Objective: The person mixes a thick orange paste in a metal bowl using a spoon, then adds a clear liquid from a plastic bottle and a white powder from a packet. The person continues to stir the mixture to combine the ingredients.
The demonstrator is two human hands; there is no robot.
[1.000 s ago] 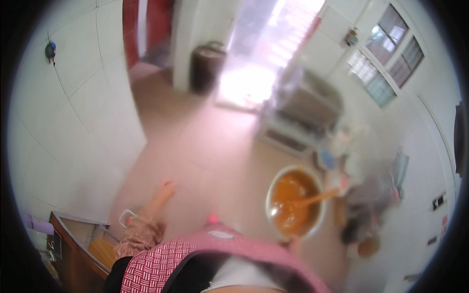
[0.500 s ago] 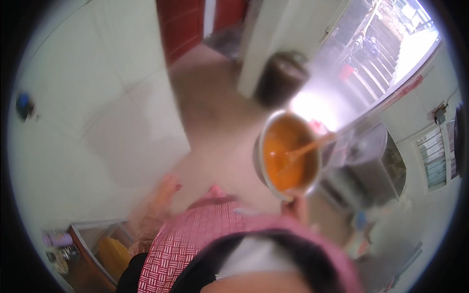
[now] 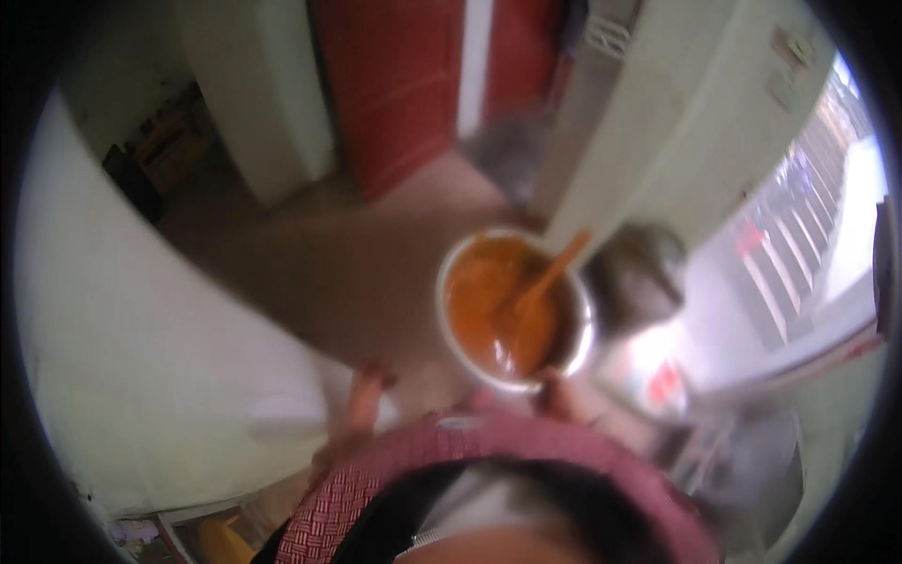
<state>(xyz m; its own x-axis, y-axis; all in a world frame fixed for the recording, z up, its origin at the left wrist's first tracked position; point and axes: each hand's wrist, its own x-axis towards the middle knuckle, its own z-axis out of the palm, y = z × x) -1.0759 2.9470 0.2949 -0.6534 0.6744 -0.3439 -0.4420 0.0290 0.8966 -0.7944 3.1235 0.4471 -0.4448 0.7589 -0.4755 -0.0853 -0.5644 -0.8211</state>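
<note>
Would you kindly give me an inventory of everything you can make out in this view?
bowl: one, silvery, centre
liquid: one pool, orange, in bowl
stick: one, orange-brown, leaning in bowl
vessel: one, dark, right of bowl, blurred
panels: two, red, top centre
steps: several, greyish, far right
wall: one, pale, left
apron: one, pink-red, bottom centre
left hand: one, bare, left of bowl
right hand: one, bare, at bowl's near rim

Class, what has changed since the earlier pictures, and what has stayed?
The view swung left: the red door and bright doorway sit further right. The bowl has shifted left in view. Unchanged: the right hand grips the bowl's near edge; the stirrer rests in orange liquid.
</note>
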